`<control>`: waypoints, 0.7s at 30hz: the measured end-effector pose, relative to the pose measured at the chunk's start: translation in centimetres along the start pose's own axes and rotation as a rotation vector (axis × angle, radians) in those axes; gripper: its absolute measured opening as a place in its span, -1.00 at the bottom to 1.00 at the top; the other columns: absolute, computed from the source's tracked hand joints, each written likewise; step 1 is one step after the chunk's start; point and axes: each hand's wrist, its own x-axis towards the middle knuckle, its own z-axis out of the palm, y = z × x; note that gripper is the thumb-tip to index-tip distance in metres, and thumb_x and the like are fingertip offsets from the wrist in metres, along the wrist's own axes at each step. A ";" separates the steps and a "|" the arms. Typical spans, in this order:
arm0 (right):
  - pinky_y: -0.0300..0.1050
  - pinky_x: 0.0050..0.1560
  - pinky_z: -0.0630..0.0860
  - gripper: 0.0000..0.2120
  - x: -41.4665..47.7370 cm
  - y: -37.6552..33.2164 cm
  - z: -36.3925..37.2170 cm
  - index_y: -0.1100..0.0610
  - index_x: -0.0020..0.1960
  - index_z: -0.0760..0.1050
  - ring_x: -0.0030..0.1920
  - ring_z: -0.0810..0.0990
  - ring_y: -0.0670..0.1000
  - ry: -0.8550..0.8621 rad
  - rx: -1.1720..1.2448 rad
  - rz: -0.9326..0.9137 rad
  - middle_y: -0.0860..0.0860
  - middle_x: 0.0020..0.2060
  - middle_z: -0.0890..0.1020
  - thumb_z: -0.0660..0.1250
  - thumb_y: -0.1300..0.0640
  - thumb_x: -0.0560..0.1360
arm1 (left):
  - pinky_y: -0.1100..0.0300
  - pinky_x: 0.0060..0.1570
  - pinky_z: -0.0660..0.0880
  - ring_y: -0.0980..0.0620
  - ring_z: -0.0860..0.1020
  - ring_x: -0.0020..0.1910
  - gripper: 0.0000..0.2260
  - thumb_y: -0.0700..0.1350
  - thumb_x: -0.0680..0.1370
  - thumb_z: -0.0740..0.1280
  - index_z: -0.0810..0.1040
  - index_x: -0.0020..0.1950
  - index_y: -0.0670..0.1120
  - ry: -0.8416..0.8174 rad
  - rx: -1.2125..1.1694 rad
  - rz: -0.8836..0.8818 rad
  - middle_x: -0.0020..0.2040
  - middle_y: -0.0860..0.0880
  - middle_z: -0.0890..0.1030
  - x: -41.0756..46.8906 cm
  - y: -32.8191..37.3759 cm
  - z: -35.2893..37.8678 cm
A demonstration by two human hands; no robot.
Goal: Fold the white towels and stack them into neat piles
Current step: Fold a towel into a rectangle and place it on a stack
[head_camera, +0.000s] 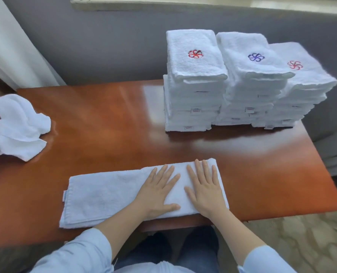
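Two palms are pressing flat on the long folded terry towel [104,196], lying soft & fluffy at the near edge of the glossy wooden table [104,119]: L hand [157,191] & R hand [205,191] side by side on its right end, fingers straight, spread, gripping nothing.

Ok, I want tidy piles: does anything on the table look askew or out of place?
Yes: the right-hand pile looks uneven, its upper towels jutting out rightward. A crumpled towel lies unfolded at the left edge of the table.

glossy wooden table [104,119], grey wall [104,46], white curtain [12,46]
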 end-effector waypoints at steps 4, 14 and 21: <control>0.20 0.53 -0.16 -0.38 0.2 0.0 0.7 0.05 0.61 0.03 0.59 -0.09 0.16 0.025 -0.006 0.011 0.11 0.59 0.01 -0.06 -0.17 0.62 | -0.07 0.46 -0.42 -0.02 -0.49 0.49 -0.11 0.55 0.45 -0.06 -0.40 0.54 0.10 0.014 0.001 0.039 0.53 0.00 -0.48 0.4 -0.9 0.5; 0.13 0.43 -0.55 -0.27 0.5 0.6 0.9 -0.04 0.54 -0.45 0.50 -0.50 0.12 -0.171 -0.101 0.020 0.05 0.54 -0.40 -0.27 -0.37 0.54 | -0.11 0.50 -0.27 -0.19 -0.40 0.52 0.08 0.61 0.31 0.14 -0.46 0.52 0.18 -0.145 -0.005 -0.138 0.53 0.06 -0.46 0.7 0.4 -1.5; 0.24 0.48 -0.36 -0.30 0.9 -1.7 -2.3 0.00 0.61 -0.16 0.57 -0.30 0.15 -0.220 -0.019 -0.052 0.08 0.59 -0.21 0.07 -0.16 0.60 | -0.23 0.49 -0.25 -0.16 -0.34 0.55 -0.13 0.42 0.51 0.11 -0.33 0.58 0.11 -0.119 -0.144 -0.532 0.59 -0.01 -0.35 -3.3 2.1 -1.7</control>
